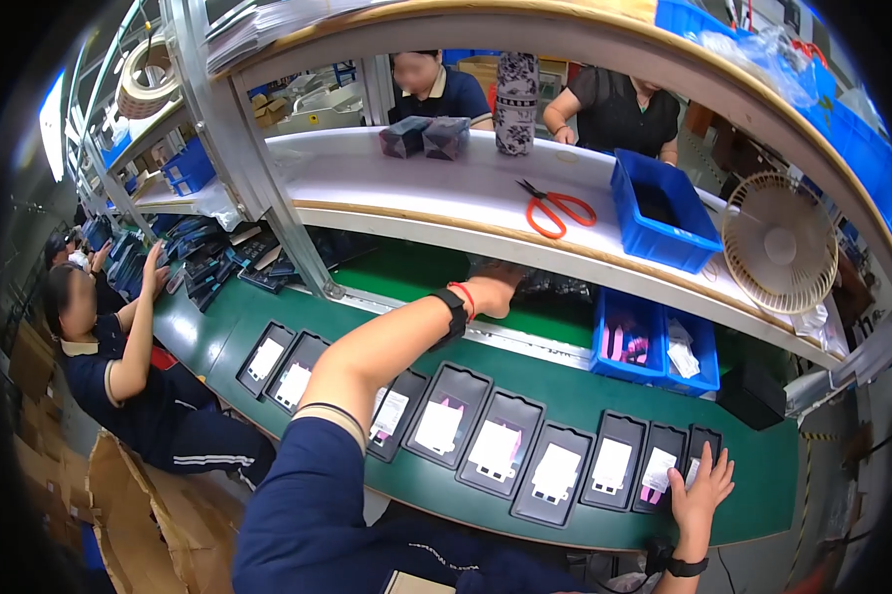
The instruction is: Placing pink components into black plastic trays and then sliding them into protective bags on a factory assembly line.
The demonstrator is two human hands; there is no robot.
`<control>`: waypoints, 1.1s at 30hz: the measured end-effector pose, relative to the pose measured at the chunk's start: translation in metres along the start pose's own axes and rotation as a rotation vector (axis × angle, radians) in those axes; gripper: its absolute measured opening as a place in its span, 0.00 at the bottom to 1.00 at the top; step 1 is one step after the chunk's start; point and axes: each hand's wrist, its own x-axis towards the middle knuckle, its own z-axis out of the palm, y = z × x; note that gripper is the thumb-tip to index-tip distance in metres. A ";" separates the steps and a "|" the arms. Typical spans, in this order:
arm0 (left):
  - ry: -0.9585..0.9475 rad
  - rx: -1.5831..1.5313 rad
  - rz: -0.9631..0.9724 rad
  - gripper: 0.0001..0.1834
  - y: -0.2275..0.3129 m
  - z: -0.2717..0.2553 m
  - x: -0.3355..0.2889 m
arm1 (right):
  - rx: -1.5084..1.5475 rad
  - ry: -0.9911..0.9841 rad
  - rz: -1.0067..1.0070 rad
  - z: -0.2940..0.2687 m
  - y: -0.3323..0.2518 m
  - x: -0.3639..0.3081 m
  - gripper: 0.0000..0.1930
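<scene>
My left hand point(494, 289) reaches under the raised shelf, at the edge of some dark items in clear plastic point(553, 285). Its fingertips are lost in the shade there, so I cannot make out a grip. Lower right, my right hand point(699, 493) is open with fingers spread, over the end of a row of black trays point(539, 511). It partly covers the rightmost tray point(701, 438) and holds nothing I can see. Several trays carry white cards point(555, 469), and some show pink pieces point(654, 493) beside or under them. My left forearm hides part of the row.
Blue bins holding pink pieces point(624, 343) and white packets point(682, 354) stand below the shelf. On it are red-handled scissors point(555, 212), a blue bin point(666, 226), a patterned bottle point(516, 104) and a fan point(780, 243). A co-worker point(119, 366) sits left by piled dark packages point(208, 259).
</scene>
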 end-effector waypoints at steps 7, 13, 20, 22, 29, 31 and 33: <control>0.039 -0.116 0.118 0.34 -0.037 0.026 0.024 | 0.103 0.041 -0.479 -0.052 -0.087 0.008 0.31; -0.131 -0.222 0.157 0.22 -0.069 0.011 -0.006 | 0.181 -0.226 -1.019 -0.045 -0.198 0.048 0.22; 0.020 -0.255 0.149 0.21 -0.071 -0.109 -0.152 | -0.136 -0.543 -0.795 0.044 -0.351 0.138 0.26; 0.113 -0.093 0.119 0.23 -0.086 -0.132 -0.209 | -0.165 -0.202 -1.023 0.081 -0.364 0.164 0.29; 0.227 0.003 -0.386 0.26 -0.182 -0.109 -0.375 | -0.162 -0.098 -0.963 0.123 -0.361 0.193 0.31; 0.207 0.019 -0.437 0.27 -0.194 -0.093 -0.399 | -0.271 -0.057 -0.992 0.132 -0.361 0.191 0.29; 0.153 -0.011 -0.457 0.27 -0.205 -0.080 -0.416 | -0.277 0.003 -1.083 0.137 -0.357 0.192 0.24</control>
